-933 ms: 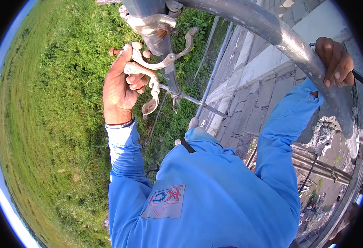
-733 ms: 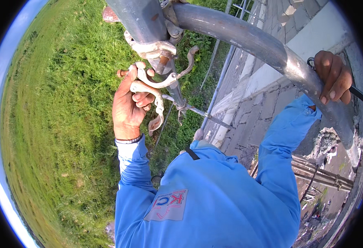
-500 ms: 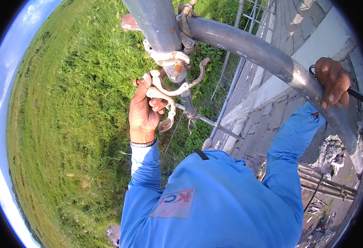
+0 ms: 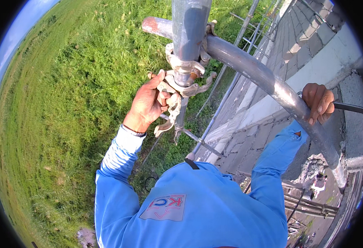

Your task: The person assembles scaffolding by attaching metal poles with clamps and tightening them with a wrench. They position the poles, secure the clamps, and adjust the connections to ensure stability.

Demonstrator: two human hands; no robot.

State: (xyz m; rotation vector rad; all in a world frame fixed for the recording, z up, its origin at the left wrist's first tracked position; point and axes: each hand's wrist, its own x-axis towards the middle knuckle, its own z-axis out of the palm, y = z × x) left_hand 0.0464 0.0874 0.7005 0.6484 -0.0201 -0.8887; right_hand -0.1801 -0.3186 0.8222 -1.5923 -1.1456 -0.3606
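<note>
My left hand (image 4: 145,105) grips a pale, worn scaffold coupler (image 4: 174,108) with a rusty bolt. Its upper jaw lies against the upright steel pipe (image 4: 191,31), just beneath another scaffold coupler (image 4: 182,63) clamped round that pipe; the lower jaw hangs open. My right hand (image 4: 317,103) is closed at the far side of a sloping steel pipe (image 4: 264,78), its fingertips against the pipe. A dark bar (image 4: 348,107) sticks out of this fist to the right, with a small ring showing at the other side. The pipe hides my right wrist.
Grass (image 4: 78,124) lies far below on the left. A grey block wall (image 4: 251,136) runs along the right, with thinner scaffold pipes (image 4: 218,118) beside it. Poles (image 4: 309,206) and rubble show at lower right.
My left hand has raised the coupler and brought its upper jaw against the upright pipe. My right hand keeps its place by the sloping pipe. The whole view has shifted.
</note>
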